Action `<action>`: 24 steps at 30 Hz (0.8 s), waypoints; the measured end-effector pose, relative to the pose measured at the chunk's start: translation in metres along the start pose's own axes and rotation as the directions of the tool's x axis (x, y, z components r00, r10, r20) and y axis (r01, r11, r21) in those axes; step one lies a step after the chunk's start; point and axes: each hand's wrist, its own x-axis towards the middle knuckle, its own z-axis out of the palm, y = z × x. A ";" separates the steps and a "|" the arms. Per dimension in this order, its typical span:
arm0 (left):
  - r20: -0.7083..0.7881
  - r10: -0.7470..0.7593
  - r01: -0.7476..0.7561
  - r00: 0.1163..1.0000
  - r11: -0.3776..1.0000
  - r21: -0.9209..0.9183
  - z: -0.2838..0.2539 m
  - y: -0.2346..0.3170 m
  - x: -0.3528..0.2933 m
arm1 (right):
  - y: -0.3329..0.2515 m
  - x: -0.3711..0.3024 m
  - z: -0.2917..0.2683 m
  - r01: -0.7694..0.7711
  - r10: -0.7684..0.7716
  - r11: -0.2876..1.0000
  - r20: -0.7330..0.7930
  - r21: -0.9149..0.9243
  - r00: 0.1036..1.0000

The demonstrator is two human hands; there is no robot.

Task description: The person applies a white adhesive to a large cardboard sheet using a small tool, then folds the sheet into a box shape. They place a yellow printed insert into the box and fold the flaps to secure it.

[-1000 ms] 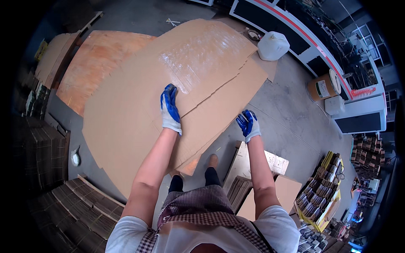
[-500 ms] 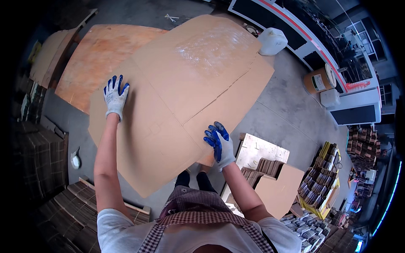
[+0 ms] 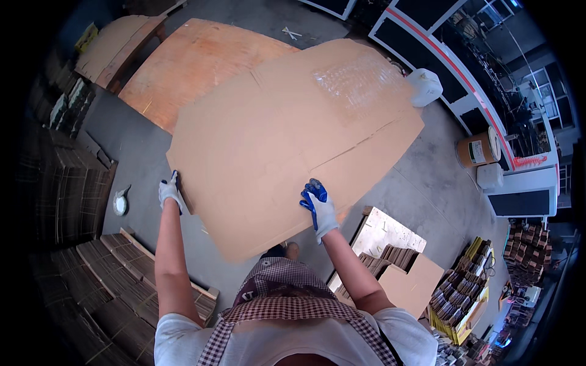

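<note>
A large brown cardboard sheet lies before me, with a long slit on its right part and a patch of clear film at its far end. Both hands wear white gloves with blue palms and fingers. At the sheet's left edge, my left hand is closed on the border, thumb side up. Over the near right part of the sheet is my right hand, its fingers curled together. Whatever those fingers may hold is hidden.
An orange-brown board lies beyond the sheet. A white jug stands at its far right corner. Bundled cardboard stacks line the left. To the right are a pallet with cardboard pieces, a brown drum and a long machine.
My left hand has come off the sheet's surface, moving nearer to me and onto its left edge. My right hand stays curled over the near right part. The whole view has shifted.
</note>
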 end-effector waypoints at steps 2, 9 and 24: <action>0.085 0.210 -0.191 0.974 0.963 -0.189 0.021 -0.019 0.003 | 0.007 0.004 0.000 -0.007 0.006 1.000 -0.010 -0.026 1.000; 0.269 0.233 -0.112 0.935 0.910 -0.400 0.026 -0.008 0.024 | 0.037 0.003 0.014 0.067 -0.096 0.977 -0.136 -0.205 0.986; 0.641 0.666 0.295 0.381 0.570 -0.767 -0.127 -0.020 -0.073 | 0.037 -0.013 -0.002 0.179 -0.159 0.984 -0.419 0.009 0.894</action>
